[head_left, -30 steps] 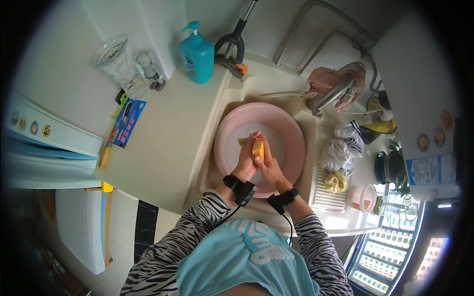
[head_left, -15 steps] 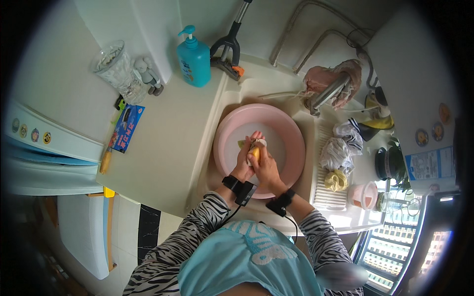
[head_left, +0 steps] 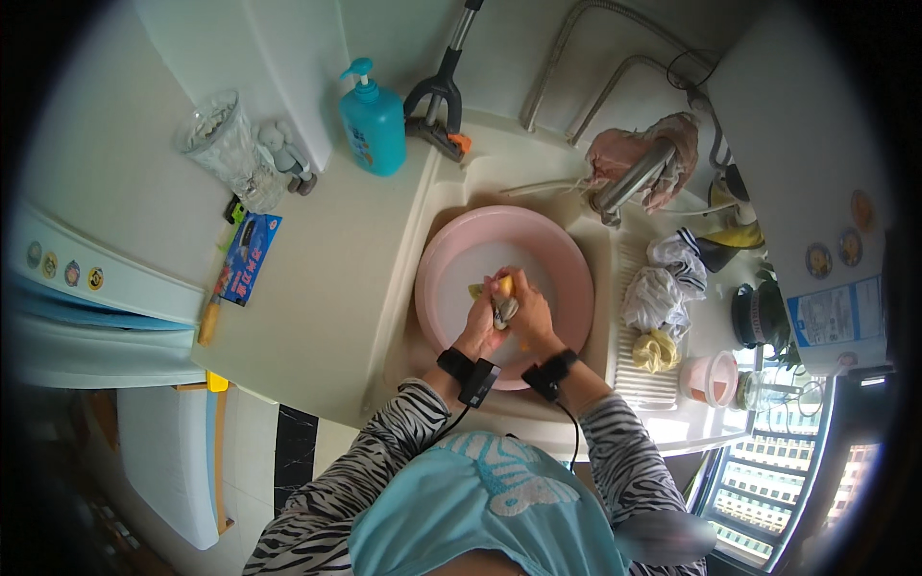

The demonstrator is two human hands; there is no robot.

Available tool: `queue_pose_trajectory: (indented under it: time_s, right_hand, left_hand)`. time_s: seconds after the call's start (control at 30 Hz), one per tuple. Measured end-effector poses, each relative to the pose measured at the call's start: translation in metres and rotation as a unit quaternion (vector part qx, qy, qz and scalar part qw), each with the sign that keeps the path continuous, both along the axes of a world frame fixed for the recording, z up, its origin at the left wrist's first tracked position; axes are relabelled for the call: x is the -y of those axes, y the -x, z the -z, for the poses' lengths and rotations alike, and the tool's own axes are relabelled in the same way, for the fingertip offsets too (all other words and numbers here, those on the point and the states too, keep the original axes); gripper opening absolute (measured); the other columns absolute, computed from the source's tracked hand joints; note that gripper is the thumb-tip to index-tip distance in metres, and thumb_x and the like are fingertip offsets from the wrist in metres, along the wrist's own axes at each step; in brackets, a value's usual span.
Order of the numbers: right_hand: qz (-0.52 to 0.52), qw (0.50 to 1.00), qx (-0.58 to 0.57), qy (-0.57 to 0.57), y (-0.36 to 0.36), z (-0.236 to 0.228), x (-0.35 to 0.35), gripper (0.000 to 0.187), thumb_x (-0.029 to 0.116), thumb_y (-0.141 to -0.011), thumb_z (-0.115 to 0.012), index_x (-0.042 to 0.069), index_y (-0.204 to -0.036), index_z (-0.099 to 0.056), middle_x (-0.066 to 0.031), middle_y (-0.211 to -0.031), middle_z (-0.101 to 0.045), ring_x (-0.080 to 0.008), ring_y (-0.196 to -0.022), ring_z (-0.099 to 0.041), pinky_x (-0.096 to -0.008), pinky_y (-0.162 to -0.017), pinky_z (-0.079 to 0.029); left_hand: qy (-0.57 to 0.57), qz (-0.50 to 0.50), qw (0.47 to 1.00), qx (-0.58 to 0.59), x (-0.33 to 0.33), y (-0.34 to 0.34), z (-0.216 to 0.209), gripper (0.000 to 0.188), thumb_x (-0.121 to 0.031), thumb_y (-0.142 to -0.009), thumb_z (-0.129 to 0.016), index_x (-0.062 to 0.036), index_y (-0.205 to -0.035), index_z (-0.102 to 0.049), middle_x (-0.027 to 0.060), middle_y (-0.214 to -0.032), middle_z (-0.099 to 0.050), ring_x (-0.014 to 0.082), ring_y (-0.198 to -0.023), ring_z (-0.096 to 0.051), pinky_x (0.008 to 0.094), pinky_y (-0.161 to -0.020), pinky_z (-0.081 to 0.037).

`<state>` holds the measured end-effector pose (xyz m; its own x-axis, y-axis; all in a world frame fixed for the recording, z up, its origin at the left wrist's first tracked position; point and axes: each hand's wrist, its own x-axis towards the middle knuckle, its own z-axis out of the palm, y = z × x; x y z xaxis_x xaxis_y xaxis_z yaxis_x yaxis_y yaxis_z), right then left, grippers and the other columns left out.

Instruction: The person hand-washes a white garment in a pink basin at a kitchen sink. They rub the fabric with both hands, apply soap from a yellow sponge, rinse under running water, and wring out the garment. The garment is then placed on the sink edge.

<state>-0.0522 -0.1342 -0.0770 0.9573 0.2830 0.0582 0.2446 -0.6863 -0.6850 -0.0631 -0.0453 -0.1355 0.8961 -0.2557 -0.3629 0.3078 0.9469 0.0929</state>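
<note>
Yellow sponge (head_left: 503, 286) and a small grey item (head_left: 505, 310) sit clenched between our left hand (head_left: 483, 322) and right hand (head_left: 529, 315) over the pink basin (head_left: 451, 259), tap (head_left: 629, 182) at two o'clock; scrubbing seems underway, rinsing likely follows.

A pale cream counter (head_left: 327, 288) fills the frame's centre beneath white walls (head_left: 288, 48), with a black-and-white tiled floor (head_left: 288, 451) at lower left and a daylit window (head_left: 797, 480) at lower right.

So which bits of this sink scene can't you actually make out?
- Small yellow and grey thing, head view: mostly wrapped by the left hand and right hand; its kind is unclear.
- Round pink plastic basin: near side hidden by the hands, contents unclear.
- Window-side items: too small, bent by the fisheye rim.
</note>
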Motion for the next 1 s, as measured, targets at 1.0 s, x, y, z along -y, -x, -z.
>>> queue_pose_trajectory:
  time_s: [1.0]
  right_hand:
    - [-0.174,0.919,0.163,0.313,-0.024,-0.007,0.0,0.03,0.019,-0.07,-0.066,0.006,-0.094,-0.054,-0.0108,-0.086,-0.062,-0.0263,-0.081,-0.062,-0.0369,-0.072,-0.046]
  left_hand:
    - [-0.148,-0.072,0.986,-0.019,0.001,-0.007,0.005,0.028,-0.026,-0.096,-0.051,-0.0034,-0.111,-0.059,0.0033,-0.102,-0.062,0.0131,-0.094,-0.059,0.0272,-0.08,-0.05]
